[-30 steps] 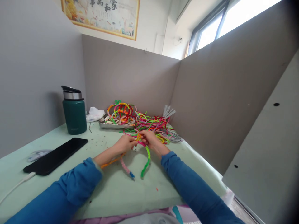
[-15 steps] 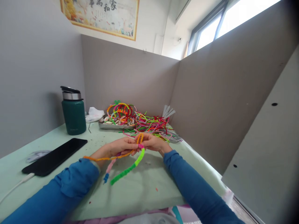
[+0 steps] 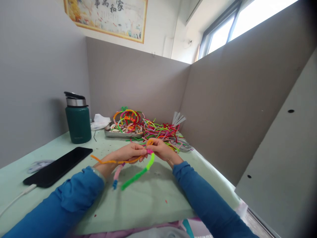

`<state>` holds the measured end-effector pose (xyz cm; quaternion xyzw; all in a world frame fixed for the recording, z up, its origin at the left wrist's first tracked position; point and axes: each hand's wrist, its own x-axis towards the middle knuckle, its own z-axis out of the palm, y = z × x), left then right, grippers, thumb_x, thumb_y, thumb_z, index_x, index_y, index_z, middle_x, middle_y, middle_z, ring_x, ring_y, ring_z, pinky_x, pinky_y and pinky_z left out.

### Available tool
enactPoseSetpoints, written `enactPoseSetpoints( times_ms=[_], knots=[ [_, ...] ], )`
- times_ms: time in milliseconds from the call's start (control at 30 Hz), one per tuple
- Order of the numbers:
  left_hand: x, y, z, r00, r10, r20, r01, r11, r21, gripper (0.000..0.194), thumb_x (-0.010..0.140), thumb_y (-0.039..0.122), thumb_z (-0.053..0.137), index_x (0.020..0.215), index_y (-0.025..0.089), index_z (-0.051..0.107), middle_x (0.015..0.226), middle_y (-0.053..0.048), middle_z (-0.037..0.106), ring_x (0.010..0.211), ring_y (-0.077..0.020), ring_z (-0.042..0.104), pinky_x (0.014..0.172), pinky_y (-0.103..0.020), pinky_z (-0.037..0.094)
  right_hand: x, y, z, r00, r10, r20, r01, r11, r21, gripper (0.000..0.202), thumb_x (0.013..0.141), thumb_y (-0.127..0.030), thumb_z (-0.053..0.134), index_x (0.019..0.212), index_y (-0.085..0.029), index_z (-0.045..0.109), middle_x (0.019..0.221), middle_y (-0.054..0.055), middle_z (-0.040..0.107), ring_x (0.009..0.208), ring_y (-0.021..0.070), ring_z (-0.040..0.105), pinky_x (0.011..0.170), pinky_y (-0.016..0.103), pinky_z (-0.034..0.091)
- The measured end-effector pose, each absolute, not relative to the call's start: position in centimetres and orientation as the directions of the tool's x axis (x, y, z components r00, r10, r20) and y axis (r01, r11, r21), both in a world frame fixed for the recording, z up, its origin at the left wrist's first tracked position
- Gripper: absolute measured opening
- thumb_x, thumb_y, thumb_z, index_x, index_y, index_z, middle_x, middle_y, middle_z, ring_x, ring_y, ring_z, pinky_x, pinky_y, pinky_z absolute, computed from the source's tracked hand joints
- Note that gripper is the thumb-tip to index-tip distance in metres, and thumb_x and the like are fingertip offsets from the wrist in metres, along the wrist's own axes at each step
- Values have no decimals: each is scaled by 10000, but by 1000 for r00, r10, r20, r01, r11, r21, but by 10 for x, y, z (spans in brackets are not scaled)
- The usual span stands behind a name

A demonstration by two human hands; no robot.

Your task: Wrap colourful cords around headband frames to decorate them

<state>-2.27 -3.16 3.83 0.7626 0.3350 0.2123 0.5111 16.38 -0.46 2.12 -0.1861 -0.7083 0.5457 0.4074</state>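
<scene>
Both hands meet above the middle of the table, pinching fuzzy pipe cleaners. My left hand (image 3: 131, 152) is closed on an orange pipe cleaner (image 3: 109, 162), whose free end runs back over my left wrist. My right hand (image 3: 159, 150) is closed around the orange loop at the top, by a magenta section. From between the hands hangs a multicoloured pipe-cleaner strip (image 3: 135, 178), lime green turning darker green toward its tip. Another end (image 3: 117, 175), pink and blue, hangs below my left hand. My fingers hide how the pieces join.
Behind my hands are a metal tray (image 3: 123, 135) of shells with pipe-cleaner rings on it, and a heap of loose pipe cleaners (image 3: 163, 130). At left stand a green bottle (image 3: 78, 124) and a black phone (image 3: 59, 167) with a cable. Grey partitions (image 3: 138, 76) enclose the table.
My hands have risen slightly with the pipe cleaners. My right fingers now cover more of the orange loop. The green end has swung a little up and to the right.
</scene>
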Motion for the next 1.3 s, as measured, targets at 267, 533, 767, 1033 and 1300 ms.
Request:
enactPoseSetpoints(
  times_ms=[267,533,767,1033,1300],
  knots=[
    [-2,-20,25,344,882,323,767,-462,446,299,762,343,449,625,162,644,568,-28,590,555,-128,507,542,-221,308,154,5,18,-318,876,362,362,465,-808,200,662,-322,627,618,-134,576,532,-26,508,500,79,404,468,196,278],
    [-10,-11,18,372,914,161,645,-379,664,328,740,411,464,622,154,630,524,15,552,464,-95,438,477,-202,293,156,9,16,-410,864,292,333,440,-834,294,694,-417,609,706,-123,600,580,-21,533,506,74,401,475,196,282],
    [-17,-15,18,463,883,78,423,-298,856,365,720,491,508,677,150,631,384,48,334,344,-84,301,384,-218,228,172,7,21,-514,824,238,181,375,-909,339,726,-461,582,772,-126,584,618,-30,498,519,62,373,484,191,286],
    [-5,-11,7,359,915,183,554,-367,747,233,711,320,491,625,156,631,484,10,512,409,-92,387,430,-212,248,150,0,16,-308,851,426,534,525,-663,150,707,-256,539,603,-158,495,555,-35,458,521,84,376,491,212,258],
    [-5,-15,10,345,938,44,437,-201,877,275,721,379,500,771,146,637,621,3,601,376,-63,341,401,-209,253,146,6,6,-277,814,510,613,559,-559,183,733,-303,522,616,-162,511,572,-27,499,541,91,411,509,213,262]
  ],
)
